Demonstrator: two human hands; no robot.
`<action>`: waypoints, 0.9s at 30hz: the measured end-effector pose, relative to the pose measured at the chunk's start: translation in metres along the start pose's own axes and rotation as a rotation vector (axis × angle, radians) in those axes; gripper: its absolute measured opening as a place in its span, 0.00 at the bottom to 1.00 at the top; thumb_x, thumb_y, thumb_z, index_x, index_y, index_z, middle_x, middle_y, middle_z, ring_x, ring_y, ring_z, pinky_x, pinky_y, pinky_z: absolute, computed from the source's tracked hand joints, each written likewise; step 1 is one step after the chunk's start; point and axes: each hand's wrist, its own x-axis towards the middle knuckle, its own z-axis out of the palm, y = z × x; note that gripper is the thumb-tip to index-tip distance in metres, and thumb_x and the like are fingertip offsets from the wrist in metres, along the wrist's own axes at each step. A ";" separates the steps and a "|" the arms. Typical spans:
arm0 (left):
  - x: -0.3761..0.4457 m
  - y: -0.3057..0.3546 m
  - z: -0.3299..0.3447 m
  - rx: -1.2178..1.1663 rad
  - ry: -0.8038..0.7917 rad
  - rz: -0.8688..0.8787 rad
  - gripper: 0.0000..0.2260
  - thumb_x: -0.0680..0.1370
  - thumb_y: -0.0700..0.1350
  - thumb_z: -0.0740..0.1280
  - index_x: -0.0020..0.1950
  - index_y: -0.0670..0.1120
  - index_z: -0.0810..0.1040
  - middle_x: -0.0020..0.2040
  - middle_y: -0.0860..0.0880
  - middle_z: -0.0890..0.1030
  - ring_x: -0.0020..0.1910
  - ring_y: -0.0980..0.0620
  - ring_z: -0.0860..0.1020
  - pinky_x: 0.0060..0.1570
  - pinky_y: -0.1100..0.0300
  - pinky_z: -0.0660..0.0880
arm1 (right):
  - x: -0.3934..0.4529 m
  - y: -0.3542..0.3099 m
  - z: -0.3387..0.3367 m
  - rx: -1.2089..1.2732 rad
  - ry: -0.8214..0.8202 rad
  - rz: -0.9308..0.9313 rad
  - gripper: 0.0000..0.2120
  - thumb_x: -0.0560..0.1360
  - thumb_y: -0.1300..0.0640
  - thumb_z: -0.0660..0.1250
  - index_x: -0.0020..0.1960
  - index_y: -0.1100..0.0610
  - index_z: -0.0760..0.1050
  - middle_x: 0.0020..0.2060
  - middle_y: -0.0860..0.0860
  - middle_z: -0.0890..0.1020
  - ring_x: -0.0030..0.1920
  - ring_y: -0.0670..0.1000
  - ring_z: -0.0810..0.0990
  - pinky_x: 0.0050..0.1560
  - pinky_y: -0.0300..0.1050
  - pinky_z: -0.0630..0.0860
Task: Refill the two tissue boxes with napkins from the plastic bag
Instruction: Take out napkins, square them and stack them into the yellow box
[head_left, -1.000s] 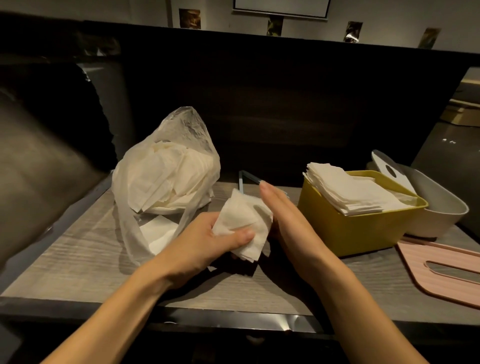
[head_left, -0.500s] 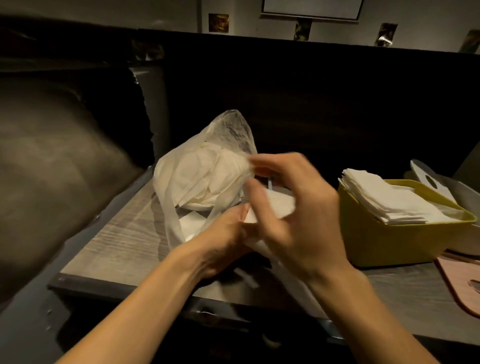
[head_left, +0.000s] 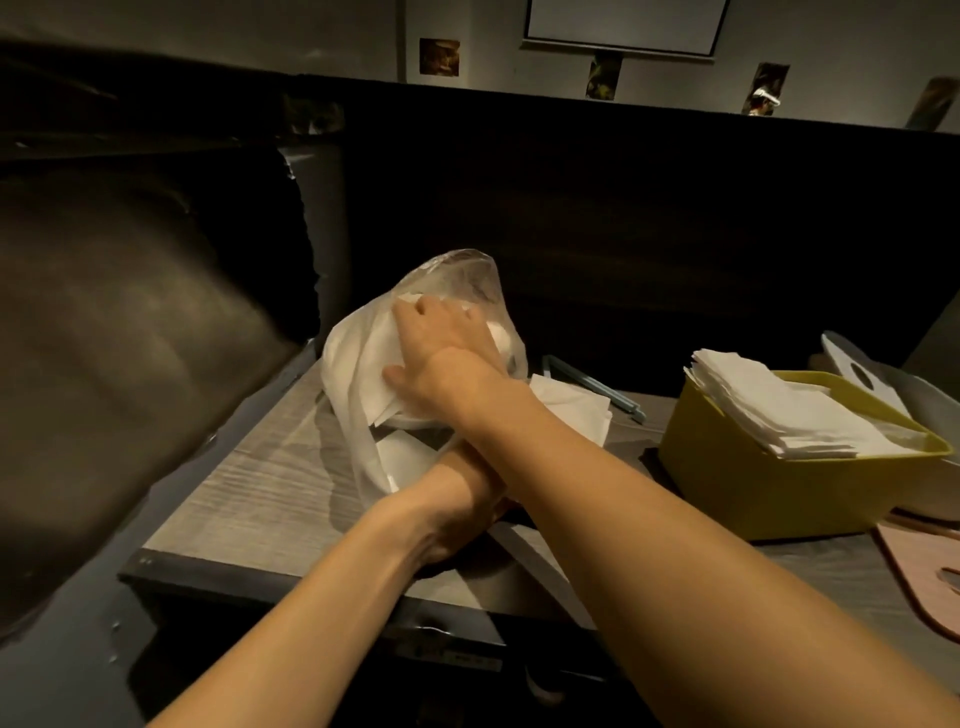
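Our right hand (head_left: 444, 345) reaches into the plastic bag (head_left: 363, 364) on the wooden table (head_left: 249, 499), fingers curled round napkins (head_left: 379, 358) inside. Our left hand (head_left: 457, 499) sits below it, under the crossing right forearm; its grip is hidden, can't tell. Right of the grip lie loose napkins (head_left: 571, 405), then the yellow tissue box (head_left: 753, 483) w/ a stacked pile (head_left: 779, 405), a grey box (head_left: 930, 395) behind it.
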 end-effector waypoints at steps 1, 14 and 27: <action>-0.001 0.000 0.000 -0.003 -0.060 0.036 0.15 0.85 0.34 0.58 0.63 0.52 0.74 0.43 0.56 0.73 0.36 0.63 0.77 0.33 0.75 0.71 | 0.001 0.000 0.000 -0.005 0.005 0.012 0.28 0.80 0.43 0.66 0.76 0.51 0.64 0.72 0.53 0.71 0.72 0.57 0.68 0.73 0.53 0.60; -0.013 0.008 0.002 0.025 0.010 0.041 0.12 0.84 0.37 0.60 0.49 0.52 0.76 0.44 0.51 0.79 0.45 0.56 0.77 0.44 0.60 0.76 | -0.019 0.003 -0.008 0.266 0.034 0.010 0.28 0.79 0.46 0.70 0.75 0.50 0.67 0.71 0.51 0.71 0.71 0.55 0.69 0.73 0.51 0.61; -0.014 0.011 -0.001 -0.072 -0.013 0.082 0.10 0.84 0.36 0.60 0.50 0.48 0.77 0.32 0.54 0.84 0.40 0.56 0.80 0.37 0.59 0.77 | -0.026 -0.001 -0.008 0.388 0.279 -0.005 0.05 0.81 0.55 0.63 0.48 0.55 0.75 0.39 0.49 0.78 0.42 0.55 0.80 0.48 0.55 0.80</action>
